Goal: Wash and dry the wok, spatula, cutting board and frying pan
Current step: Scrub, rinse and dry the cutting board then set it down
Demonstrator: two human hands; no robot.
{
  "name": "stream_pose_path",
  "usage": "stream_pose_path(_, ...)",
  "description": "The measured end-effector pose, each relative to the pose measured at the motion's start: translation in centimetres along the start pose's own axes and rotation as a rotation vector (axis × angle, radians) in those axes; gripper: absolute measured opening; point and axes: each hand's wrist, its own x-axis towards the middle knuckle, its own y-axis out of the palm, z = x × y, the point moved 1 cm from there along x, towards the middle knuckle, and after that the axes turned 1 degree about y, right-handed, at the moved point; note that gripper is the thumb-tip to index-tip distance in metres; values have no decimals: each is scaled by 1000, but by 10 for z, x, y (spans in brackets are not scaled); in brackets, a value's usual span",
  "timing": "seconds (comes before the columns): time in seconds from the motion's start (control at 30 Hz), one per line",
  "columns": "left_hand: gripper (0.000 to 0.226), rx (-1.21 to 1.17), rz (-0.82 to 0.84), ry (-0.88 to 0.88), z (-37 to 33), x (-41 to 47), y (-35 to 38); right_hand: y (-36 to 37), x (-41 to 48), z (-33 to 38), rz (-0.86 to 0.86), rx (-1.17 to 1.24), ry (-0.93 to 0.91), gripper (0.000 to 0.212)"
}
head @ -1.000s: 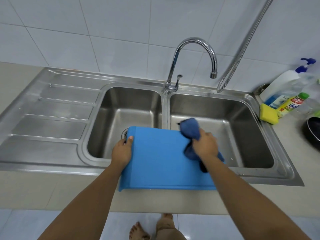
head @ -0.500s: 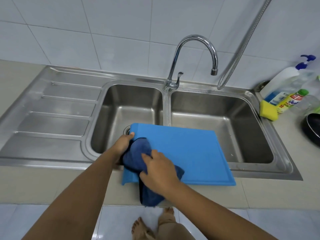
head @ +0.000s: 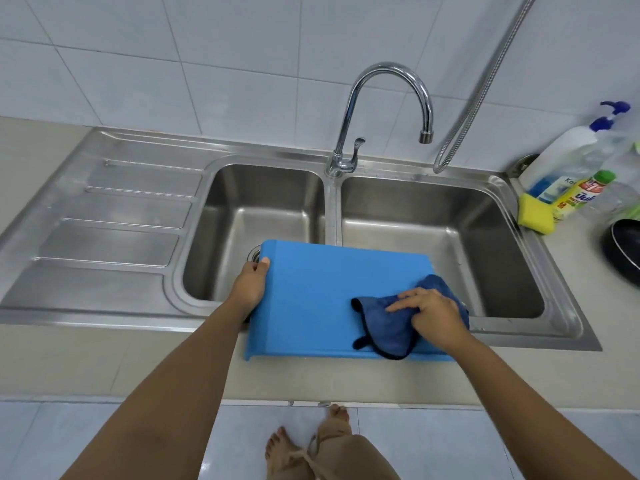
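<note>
Two hands worked at the sink: the left hand gripped the cutting board by its edge across the sink's front rim, while the right hand clutched a bunched cloth on it, probably needing firm, overlapping strokes.

Bright blue cutting board, dark blue cloth, yellow sponge, steel-grey sink

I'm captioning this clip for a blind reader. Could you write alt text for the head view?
A person's right hand holds a dark blue cloth against a blue cutting board that lies across the front rim of a steel double sink, while the left hand grips the board's left edge. A yellow sponge, bottles and a black pan sit at the right.
</note>
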Motion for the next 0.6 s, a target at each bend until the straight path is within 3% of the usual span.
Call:
stream_pose_path(0.13, 48, 33, -20, 16, 0, 3, 3, 20, -12, 58, 23, -191, 128, 49)
stream_pose_path(0.27, 44, 53, -38, 39, 4, 10, 4, 53, -33, 121, 20, -264, -66, 67)
stream_pose_path(0.4, 47, 62, -71, 65, 4, 9, 6, 62, -30, 108, -126, -152, -174, 57)
stream_pose_path(0.6, 50, 36, -90, 68, 5, -2, 9, 16, -18, -35, -370, -119, 356, 52)
